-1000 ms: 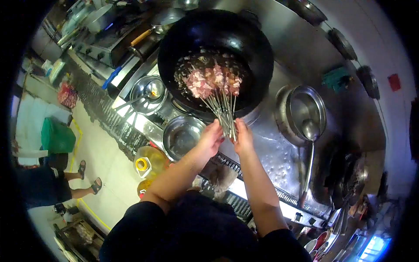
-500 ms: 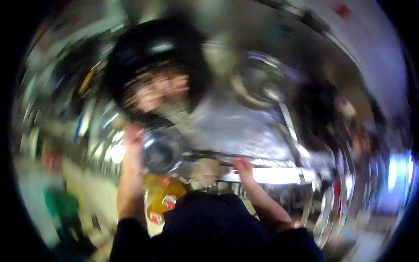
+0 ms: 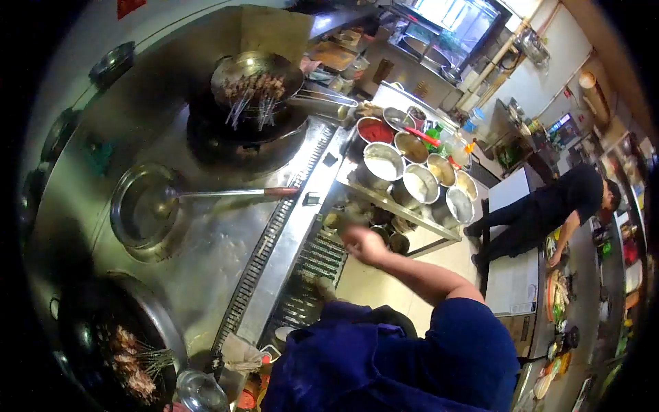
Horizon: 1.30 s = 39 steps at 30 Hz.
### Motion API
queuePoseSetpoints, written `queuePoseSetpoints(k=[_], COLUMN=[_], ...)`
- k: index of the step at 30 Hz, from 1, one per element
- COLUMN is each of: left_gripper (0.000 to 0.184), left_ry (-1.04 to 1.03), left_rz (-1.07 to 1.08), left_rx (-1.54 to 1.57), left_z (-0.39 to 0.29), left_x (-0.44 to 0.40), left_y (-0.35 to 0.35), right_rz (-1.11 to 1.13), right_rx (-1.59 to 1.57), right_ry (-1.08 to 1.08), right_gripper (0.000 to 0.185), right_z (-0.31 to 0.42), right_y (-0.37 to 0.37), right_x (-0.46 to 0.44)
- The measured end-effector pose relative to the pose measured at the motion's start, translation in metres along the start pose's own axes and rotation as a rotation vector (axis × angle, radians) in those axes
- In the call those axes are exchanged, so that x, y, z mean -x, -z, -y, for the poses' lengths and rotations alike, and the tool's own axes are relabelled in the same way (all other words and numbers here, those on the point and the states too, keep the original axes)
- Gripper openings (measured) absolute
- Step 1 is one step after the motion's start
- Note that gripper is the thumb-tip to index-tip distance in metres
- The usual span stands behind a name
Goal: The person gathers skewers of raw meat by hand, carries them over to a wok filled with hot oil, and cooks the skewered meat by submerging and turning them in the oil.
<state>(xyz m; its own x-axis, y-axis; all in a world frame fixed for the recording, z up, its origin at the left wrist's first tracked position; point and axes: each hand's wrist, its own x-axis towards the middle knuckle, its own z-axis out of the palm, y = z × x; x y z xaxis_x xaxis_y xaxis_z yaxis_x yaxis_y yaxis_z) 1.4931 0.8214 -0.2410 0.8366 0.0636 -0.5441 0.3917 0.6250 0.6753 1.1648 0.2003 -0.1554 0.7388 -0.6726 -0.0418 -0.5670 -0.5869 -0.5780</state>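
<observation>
My right hand (image 3: 367,245) is over the floor gap between the stove edge and the rack of seasoning pots; its fingers are smeared by motion. At the bottom edge, a sliver of skin, seemingly my left hand (image 3: 176,407), shows beside a metal bowl (image 3: 201,393); its fingers are hidden. Meat skewers (image 3: 132,364) lie in the large black wok (image 3: 82,329) at lower left, sticks pointing right. More skewers, browner (image 3: 255,93), rest in a strainer-like pan (image 3: 230,69) above a second dark wok (image 3: 199,141).
A ladle (image 3: 226,193) lies across the stove from a metal basin (image 3: 127,223). Seasoning pots (image 3: 383,161) stand on a rack right of the stove. A cloth (image 3: 240,353) hangs at its front edge. Another person (image 3: 549,213) works at the right counter (image 3: 583,295).
The view has swung right. Both hands have let go of the skewers, which now lie in the wok. My right hand has moved away from the wok, past the stove edge.
</observation>
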Motion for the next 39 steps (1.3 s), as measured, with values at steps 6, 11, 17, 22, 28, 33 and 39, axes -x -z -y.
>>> queuePoseSetpoints(k=[6,11,17,22,28,33,39], left_gripper=[0.036,0.041,0.029,0.025,0.009,0.029,0.041], left_ry=[-0.062,-0.055,-0.635,-0.692,0.187,0.429,0.582], left_rz=[0.086,0.456,-0.074,-0.298,-0.457,-0.673,-0.881], left_rx=[0.015,0.129,0.171,0.155,0.621,0.521,0.597], left_z=[0.011,-0.002,0.076,0.117,0.333,0.408,0.481], left_x=[0.033,0.06,0.194,0.231,0.198,0.123,0.027], left_y=[-0.018,0.01,-0.087,-0.106,-0.007,0.012,-0.008], right_rz=[-0.378,-0.352,-0.361,-0.394,-0.298,-0.128,-0.028], right_rx=[0.477,0.836,0.979,0.766,0.596,0.57,0.55], right_ry=[-0.014,-0.193,0.347,0.362,0.457,0.434,0.361], right_gripper=[0.015,0.015,0.047,0.045,0.044,0.043,0.041], right_z=[-0.109,-0.202,-0.304,-0.236,-0.157,-0.111,-0.083], right_y=[0.17,0.259,0.265,0.256,0.206,0.196,0.195], right_x=[-0.09,-0.181,-0.249,-0.258,-0.16,-0.084,-0.039])
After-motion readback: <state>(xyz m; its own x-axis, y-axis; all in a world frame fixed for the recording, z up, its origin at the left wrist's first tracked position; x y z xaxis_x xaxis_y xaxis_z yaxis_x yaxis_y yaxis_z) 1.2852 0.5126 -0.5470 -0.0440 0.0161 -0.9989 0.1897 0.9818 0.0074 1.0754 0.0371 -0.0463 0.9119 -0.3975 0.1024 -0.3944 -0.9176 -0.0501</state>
